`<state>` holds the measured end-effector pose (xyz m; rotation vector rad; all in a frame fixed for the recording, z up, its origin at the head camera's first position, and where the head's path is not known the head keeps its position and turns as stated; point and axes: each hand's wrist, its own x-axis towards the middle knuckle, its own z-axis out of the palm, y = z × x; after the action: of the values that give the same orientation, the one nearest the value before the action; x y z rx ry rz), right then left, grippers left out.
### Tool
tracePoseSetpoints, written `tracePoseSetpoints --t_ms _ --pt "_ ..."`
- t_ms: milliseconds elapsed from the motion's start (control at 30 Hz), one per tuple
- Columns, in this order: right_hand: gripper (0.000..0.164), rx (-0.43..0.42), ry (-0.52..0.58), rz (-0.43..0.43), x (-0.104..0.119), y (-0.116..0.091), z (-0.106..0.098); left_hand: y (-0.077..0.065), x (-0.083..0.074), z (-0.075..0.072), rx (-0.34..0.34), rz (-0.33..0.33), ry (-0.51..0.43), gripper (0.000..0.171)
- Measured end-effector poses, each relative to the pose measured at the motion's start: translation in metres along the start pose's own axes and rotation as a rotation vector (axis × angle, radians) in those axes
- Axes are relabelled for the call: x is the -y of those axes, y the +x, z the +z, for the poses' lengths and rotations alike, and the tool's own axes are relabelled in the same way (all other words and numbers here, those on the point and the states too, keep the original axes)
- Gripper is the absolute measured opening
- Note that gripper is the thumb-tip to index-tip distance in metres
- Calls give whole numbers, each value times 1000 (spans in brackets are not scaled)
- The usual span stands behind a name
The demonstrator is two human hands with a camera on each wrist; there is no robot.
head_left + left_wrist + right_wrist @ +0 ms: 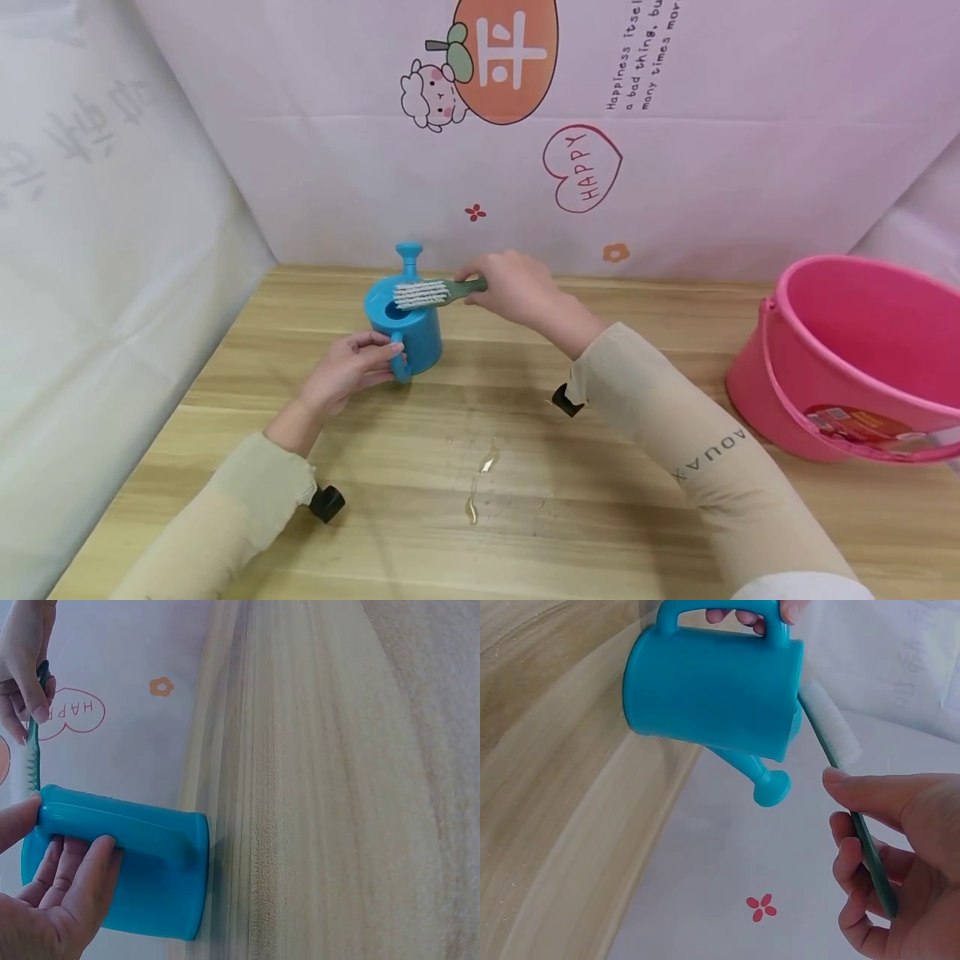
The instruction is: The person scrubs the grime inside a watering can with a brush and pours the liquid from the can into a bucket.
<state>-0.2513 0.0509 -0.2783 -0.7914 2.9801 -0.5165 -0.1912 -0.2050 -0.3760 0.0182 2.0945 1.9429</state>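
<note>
Right grip aloft (green brush within)

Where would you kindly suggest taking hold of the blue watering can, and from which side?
Probably best by its looped handle, coming from the near side: the watering can stands upright, handle toward the viewer, spout pointing away. The left hand grips there.

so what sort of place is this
Probably a makeshift tabletop booth, though that's a guess: creased, pale printed sheets wall in the back and sides of a pale wood-grain table, and a large pink plastic bucket stands on it.
</note>
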Motion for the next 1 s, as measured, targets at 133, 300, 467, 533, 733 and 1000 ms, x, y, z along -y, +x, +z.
tracePoseSetpoints --t_ms 133,300,467,533,733,1000 --pt "32 19 9 1 3 4 -3 2 1 0 16 4 -4 28" --pt "31 47 58 -13 8 7 -7 3 1 -1 18 5 -19 22" --pt "27 61 178 -35 10 7 -10 3 2 -2 18 -2 -19 22" --pt "27 54 228 -42 10 7 -12 2 2 -2 18 -2 -18 22" --pt "27 26 303 -38 11 6 -16 1 1 -3 28 19 -12 20" --pt "34 -38 426 -25 7 7 -13 1 3 -4 45 33 5 22"
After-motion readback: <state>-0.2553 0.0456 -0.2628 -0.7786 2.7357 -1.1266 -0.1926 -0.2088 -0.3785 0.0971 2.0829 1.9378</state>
